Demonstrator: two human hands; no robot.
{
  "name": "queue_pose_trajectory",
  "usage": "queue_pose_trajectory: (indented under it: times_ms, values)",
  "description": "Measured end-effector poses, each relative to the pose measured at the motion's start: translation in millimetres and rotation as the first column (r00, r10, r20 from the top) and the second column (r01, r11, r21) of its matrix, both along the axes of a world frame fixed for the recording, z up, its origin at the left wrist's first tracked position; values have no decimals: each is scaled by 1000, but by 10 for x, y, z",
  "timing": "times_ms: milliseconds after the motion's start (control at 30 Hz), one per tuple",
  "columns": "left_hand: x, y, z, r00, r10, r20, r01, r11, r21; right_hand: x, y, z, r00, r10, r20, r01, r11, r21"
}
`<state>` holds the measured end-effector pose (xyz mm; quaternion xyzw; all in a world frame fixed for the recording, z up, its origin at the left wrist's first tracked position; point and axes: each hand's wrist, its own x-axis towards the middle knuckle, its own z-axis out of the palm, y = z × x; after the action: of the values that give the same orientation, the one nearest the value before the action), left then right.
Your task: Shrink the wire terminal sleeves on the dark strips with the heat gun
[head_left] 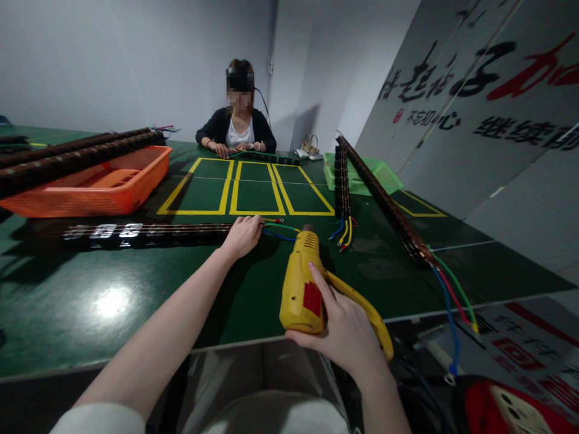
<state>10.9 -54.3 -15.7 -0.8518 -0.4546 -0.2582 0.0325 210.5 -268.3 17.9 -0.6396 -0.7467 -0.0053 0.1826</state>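
Observation:
My right hand (346, 322) is wrapped round the body of a yellow heat gun (294, 283), whose nozzle (308, 228) points away from me. My left hand (244, 235) is closed on the wired end of a long dark strip (149, 234) lying crosswise on the table. Green (284, 226) and blue wires (279, 236) and a short red one come out past my fingers. Their far ends run close to the nozzle; the heat gun partly hides them. My fingertips cover where the wires join the strip.
An orange basket (85, 199) on the left carries several long strips (81, 154). More strips (384, 199) with coloured wires lean on a green basket (362, 175) at right, one overhanging the table edge. Yellow frames (233, 187) mark the green table. Opposite, a person (237, 129) handles another strip.

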Motion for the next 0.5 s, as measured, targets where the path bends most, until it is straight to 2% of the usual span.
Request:
queue_pose_trajectory:
  times_ms: [200, 500]
  values:
    - [20, 33, -31, 1000, 7, -6, -7, 1000, 13, -86, 61, -7, 999, 45, -1, -45, 998, -42]
    - [13, 40, -22, 999, 30, -42, -30, 1000, 10, -395, 232, 4, 976, 217, -19, -217, 974, -58]
